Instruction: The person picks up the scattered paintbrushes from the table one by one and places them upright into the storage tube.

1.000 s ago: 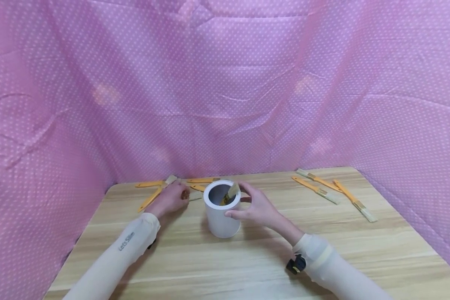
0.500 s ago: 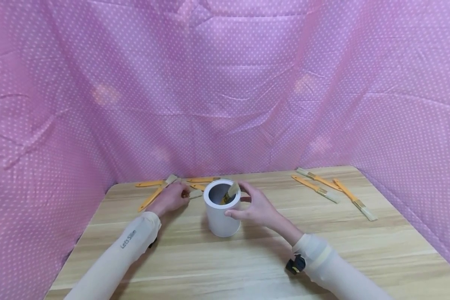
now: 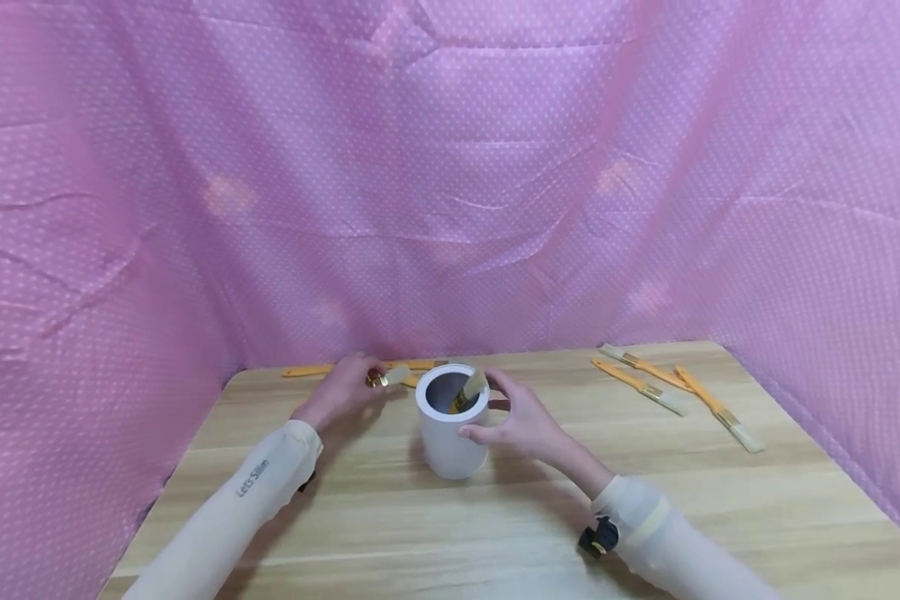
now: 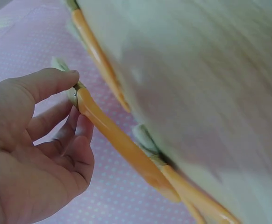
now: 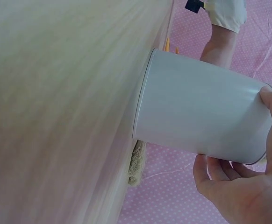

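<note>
My left hand (image 3: 347,385) pinches a paintbrush between thumb and fingers near its metal ferrule, left of the can. In the left wrist view this paintbrush (image 4: 122,142) has its orange handle slanting away from the fingers. Its pale bristles (image 3: 396,375) point toward the can in the head view. A white cylindrical can (image 3: 453,450) stands upright on the table, its top open. One paintbrush (image 3: 468,392) leans inside, bristles up at the rim. My right hand (image 3: 523,423) grips the can's right side near the top, thumb in front and fingers behind.
On the right of the wooden table (image 3: 435,542) lie three loose paintbrushes (image 3: 712,402). More brushes lie at the back left, one orange handle (image 3: 307,371) showing beyond the left hand. A pink dotted cloth (image 3: 450,208) hangs around the back and sides.
The left hand has picked up a paintbrush from the table and shifted slightly back, its bristles now raised toward the can. The right hand keeps its hold on the can.
</note>
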Demonstrator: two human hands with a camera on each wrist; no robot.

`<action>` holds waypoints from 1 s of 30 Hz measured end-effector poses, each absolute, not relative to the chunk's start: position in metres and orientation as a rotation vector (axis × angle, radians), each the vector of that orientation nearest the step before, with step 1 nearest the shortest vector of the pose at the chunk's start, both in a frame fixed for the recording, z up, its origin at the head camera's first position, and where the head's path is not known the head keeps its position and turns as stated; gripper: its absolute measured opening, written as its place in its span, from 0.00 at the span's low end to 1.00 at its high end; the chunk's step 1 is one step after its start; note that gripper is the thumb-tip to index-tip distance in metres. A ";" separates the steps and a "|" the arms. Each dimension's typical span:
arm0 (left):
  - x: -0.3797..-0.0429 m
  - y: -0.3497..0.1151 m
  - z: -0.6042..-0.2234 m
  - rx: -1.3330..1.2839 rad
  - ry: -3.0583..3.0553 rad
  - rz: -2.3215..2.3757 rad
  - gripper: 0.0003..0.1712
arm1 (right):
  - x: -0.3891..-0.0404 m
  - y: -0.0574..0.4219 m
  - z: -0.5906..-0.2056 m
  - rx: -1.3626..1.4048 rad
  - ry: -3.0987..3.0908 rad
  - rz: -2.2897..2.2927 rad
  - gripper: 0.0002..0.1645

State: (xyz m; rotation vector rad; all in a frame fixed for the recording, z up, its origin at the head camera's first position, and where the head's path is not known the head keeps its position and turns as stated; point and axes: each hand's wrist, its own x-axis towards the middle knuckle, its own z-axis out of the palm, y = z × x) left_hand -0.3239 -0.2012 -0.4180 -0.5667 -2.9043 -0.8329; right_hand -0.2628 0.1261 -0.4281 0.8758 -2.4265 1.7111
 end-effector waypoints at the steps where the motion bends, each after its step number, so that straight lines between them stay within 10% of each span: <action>1: -0.323 -0.200 -0.416 -0.571 -2.901 -0.838 0.15 | -0.262 0.127 -0.429 0.868 -2.431 1.713 0.54; 30: -0.241 -0.133 -0.281 -0.833 -2.332 -1.054 0.18 | -0.261 0.124 -0.429 0.931 -2.366 1.710 0.50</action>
